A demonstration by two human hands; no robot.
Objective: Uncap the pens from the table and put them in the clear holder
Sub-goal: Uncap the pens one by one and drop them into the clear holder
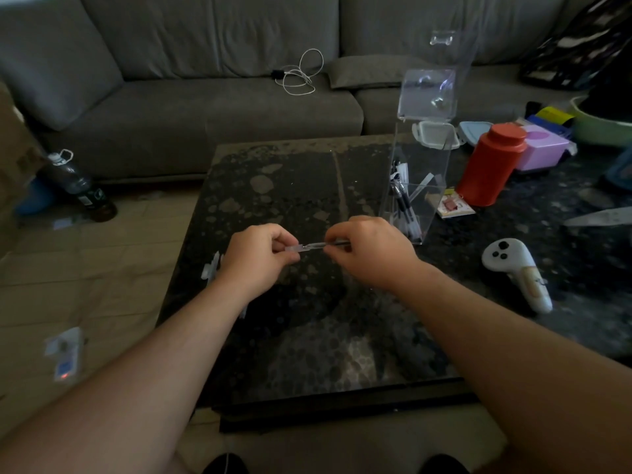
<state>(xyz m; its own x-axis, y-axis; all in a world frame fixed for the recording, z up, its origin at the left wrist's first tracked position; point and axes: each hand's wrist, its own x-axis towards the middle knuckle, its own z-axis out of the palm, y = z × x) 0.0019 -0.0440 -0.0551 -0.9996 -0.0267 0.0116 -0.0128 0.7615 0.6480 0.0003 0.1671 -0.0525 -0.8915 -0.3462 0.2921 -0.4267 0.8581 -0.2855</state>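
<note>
Leftmost, on the floor: dark bottle (79, 186), label unreadable. Left hand (258, 256): fingers curled, pinching a clear pen cap (297, 248). Right hand (367, 249): fingers curled round the pen (337, 244), held level above the dark tabletop (273, 200). Clear holder (415, 186): upright just beyond the right hand, several pens inside. Red canister (490, 165): no legible writing. White controller (518, 273): near the right forearm.
</note>
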